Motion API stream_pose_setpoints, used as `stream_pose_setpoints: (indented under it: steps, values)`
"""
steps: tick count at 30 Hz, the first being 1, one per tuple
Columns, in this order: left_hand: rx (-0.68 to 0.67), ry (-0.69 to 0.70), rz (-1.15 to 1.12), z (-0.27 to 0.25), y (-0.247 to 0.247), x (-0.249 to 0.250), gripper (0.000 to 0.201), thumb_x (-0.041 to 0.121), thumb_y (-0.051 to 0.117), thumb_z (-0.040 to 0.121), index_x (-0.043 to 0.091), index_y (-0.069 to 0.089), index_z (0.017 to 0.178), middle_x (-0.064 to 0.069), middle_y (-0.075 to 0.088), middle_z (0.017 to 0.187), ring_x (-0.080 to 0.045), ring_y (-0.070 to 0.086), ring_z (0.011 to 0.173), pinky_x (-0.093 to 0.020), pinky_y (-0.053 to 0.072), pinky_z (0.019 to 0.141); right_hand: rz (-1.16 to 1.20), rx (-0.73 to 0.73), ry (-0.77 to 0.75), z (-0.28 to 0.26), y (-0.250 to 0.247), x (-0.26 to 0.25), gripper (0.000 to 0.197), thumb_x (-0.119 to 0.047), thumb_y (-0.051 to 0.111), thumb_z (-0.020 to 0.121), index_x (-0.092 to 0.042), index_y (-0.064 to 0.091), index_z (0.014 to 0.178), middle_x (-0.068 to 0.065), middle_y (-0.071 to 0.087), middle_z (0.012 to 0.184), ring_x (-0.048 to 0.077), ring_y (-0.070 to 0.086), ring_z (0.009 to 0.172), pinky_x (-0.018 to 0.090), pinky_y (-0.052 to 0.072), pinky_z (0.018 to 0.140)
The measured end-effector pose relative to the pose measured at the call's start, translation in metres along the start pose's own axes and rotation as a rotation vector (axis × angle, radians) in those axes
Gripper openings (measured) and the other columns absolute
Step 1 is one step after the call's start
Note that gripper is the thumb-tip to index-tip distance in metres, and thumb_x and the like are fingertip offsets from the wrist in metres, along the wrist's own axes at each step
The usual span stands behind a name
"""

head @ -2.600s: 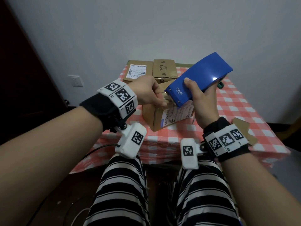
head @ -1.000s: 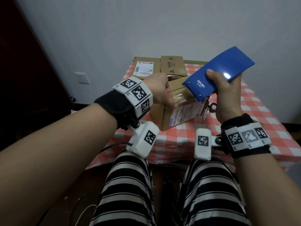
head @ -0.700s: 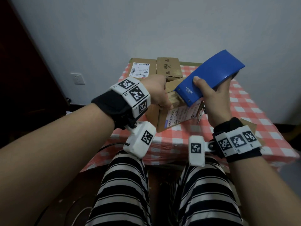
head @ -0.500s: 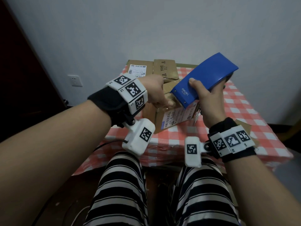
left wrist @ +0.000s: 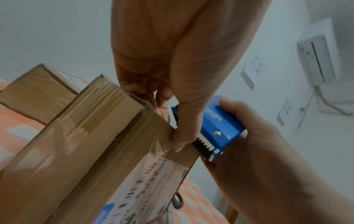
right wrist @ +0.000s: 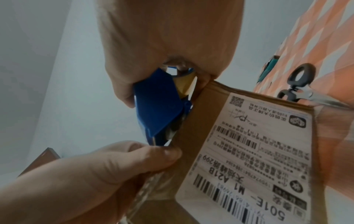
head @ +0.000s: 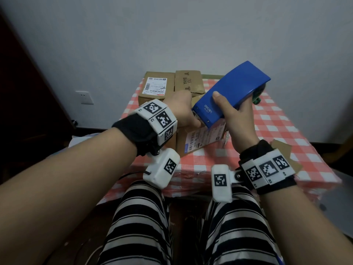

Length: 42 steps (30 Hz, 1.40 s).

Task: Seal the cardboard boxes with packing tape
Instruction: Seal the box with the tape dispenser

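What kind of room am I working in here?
Probably a home room, not a warehouse: a small table with a checked tablecloth, a wall-mounted air conditioner, and a few labelled cardboard boxes.
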<state>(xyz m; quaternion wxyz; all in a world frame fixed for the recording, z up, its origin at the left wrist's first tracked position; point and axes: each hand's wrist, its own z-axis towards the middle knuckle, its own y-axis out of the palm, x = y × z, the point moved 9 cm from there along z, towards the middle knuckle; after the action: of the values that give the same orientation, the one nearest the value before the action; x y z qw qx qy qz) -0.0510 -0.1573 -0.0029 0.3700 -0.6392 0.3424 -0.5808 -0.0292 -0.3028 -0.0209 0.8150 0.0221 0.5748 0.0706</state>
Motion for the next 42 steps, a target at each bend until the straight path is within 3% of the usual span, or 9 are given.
stream_pose_setpoints:
  steps: [7,14,19,23,27,30,33,37,42]
  values:
    - [-0.012,0.011,0.004,0.004,0.004,-0.003,0.037,0.024,0.079,0.072,0.015,0.045,0.062,0.000,0.049,0.061,-0.018,0.050,0.061,-0.030,0.042,0.060,0.025,-0.031,0.094,0.000,0.006,0.005,0.042,-0.028,0.075,0.080,-0.007,0.061,0.113,0.006,0.070,0.108,0.019,0.069,0.098,0.034,0.057,0.084]
    - [-0.053,-0.032,-0.039,0.009,0.006,-0.007,0.039,0.019,0.082,0.068,0.016,0.043,0.066,0.001,0.054,0.068,-0.016,0.050,0.065,-0.033,0.049,0.067,0.092,0.025,0.083,0.004,-0.006,-0.004,0.039,-0.009,0.072,0.084,-0.018,0.050,0.115,-0.002,0.065,0.101,0.011,0.067,0.090,0.023,0.054,0.071]
    - [-0.076,-0.032,-0.054,0.006,0.006,-0.009,0.033,0.017,0.084,0.067,0.006,0.066,0.094,-0.007,0.070,0.091,-0.021,0.067,0.086,-0.039,0.059,0.080,0.096,0.055,0.082,0.008,-0.014,-0.006,0.038,-0.010,0.074,0.083,-0.018,0.051,0.112,-0.003,0.066,0.101,0.008,0.068,0.088,0.019,0.053,0.069]
    - [-0.078,-0.022,-0.060,0.006,0.007,-0.008,0.033,0.017,0.084,0.070,0.008,0.065,0.094,-0.001,0.064,0.080,-0.017,0.061,0.078,-0.033,0.055,0.077,0.102,0.083,0.080,0.013,-0.025,-0.012,0.034,-0.013,0.075,0.082,-0.024,0.055,0.106,-0.005,0.067,0.102,0.007,0.068,0.091,0.017,0.052,0.069]
    - [-0.082,-0.015,-0.085,0.006,0.006,-0.007,0.031,0.020,0.086,0.069,0.011,0.064,0.088,0.003,0.062,0.072,-0.014,0.060,0.071,-0.029,0.054,0.068,-0.037,0.051,-0.024,0.009,-0.022,-0.029,0.049,-0.016,0.077,0.080,-0.012,0.051,0.122,0.002,0.066,0.114,0.014,0.067,0.104,0.032,0.056,0.087]
    - [-0.096,-0.015,-0.135,0.003,0.005,-0.010,0.030,0.026,0.088,0.066,0.012,0.066,0.081,0.003,0.065,0.070,-0.011,0.061,0.068,-0.022,0.051,0.061,-0.148,0.043,-0.098,0.002,-0.013,-0.038,0.045,-0.018,0.077,0.080,-0.022,0.050,0.116,-0.001,0.065,0.115,0.008,0.066,0.103,0.033,0.056,0.089]
    - [-0.099,-0.002,-0.193,0.001,0.003,-0.012,0.034,0.029,0.088,0.064,0.010,0.068,0.083,0.002,0.066,0.071,-0.011,0.062,0.070,-0.027,0.053,0.070,-0.277,0.036,-0.176,-0.005,-0.002,-0.047,0.040,-0.022,0.076,0.081,-0.028,0.049,0.111,-0.002,0.064,0.112,0.006,0.065,0.100,0.032,0.056,0.087]
    - [-0.124,0.007,-0.231,0.001,0.002,-0.015,0.031,0.024,0.087,0.067,0.006,0.071,0.085,0.001,0.068,0.069,-0.011,0.063,0.066,-0.027,0.056,0.069,-0.399,0.009,-0.247,-0.010,0.010,-0.053,0.051,-0.023,0.074,0.082,-0.011,0.050,0.125,0.000,0.063,0.112,0.007,0.063,0.100,0.019,0.053,0.079]
    - [-0.131,0.024,-0.241,0.002,0.002,-0.016,0.022,0.015,0.083,0.072,0.003,0.075,0.089,-0.003,0.071,0.074,-0.013,0.065,0.069,-0.037,0.059,0.081,-0.577,-0.035,-0.378,-0.016,0.025,-0.061,0.057,-0.026,0.074,0.079,-0.007,0.048,0.126,0.005,0.060,0.113,0.016,0.060,0.102,0.022,0.052,0.078]
